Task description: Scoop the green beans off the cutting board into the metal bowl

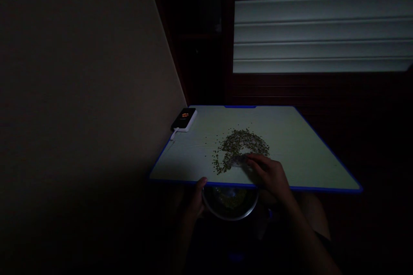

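Observation:
Small dark grains (243, 139), like seeds or beans, lie scattered in a curved patch on a pale board-like tabletop (297, 150) with a blue rim. My right hand (269, 174) reaches over the front edge, its fingers pinched on a small see-through piece (238, 161) at the near side of the grains; its kind is hard to make out. Below the front edge, my left hand (197, 200) is closed on the left side of a metal bowl (230, 215), thumb up by the table rim. Some grains show dimly inside the bowl.
A phone-like device (184, 119) with a lit screen and a white cable (174, 133) lies at the table's back left corner. A wall (97, 73) runs along the left. Behind stands dark woodwork with a pale slatted panel (322, 34). The room is very dim.

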`<act>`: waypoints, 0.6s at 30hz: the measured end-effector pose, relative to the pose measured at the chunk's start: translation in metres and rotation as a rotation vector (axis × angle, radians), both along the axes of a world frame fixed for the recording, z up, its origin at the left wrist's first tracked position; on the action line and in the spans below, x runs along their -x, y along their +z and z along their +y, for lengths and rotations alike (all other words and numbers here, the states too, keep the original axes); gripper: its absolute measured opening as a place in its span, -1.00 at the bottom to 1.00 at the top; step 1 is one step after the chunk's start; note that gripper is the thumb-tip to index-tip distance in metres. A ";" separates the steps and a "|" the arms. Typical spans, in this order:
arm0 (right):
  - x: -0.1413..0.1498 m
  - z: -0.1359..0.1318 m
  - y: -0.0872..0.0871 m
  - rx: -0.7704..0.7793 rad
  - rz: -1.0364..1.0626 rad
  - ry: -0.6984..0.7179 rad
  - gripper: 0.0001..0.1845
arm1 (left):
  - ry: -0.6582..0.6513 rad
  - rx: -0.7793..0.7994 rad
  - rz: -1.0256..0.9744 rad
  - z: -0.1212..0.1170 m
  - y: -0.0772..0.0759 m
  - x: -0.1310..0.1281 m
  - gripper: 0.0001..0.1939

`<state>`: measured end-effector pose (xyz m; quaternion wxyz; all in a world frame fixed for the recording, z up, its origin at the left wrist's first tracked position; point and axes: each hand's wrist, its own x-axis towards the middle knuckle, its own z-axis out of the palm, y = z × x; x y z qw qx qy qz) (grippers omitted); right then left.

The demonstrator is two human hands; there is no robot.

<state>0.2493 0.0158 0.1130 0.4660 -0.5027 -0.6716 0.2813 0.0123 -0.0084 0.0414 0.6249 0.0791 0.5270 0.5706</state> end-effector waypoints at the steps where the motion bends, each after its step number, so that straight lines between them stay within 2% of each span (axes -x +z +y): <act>1: 0.000 0.000 0.000 -0.004 -0.012 0.004 -0.73 | 0.001 -0.010 0.000 0.000 0.000 0.000 -0.45; 10: 0.000 -0.003 0.003 0.035 0.084 -0.071 -0.74 | -0.059 0.048 0.000 0.001 -0.019 0.007 -0.44; 13: -0.001 -0.003 0.003 0.031 0.085 -0.075 -0.75 | -0.021 -0.010 0.005 0.003 -0.024 0.008 -0.44; 18: -0.002 -0.004 0.003 0.033 0.074 -0.089 -0.76 | -0.073 -0.035 -0.055 0.004 -0.030 0.009 -0.41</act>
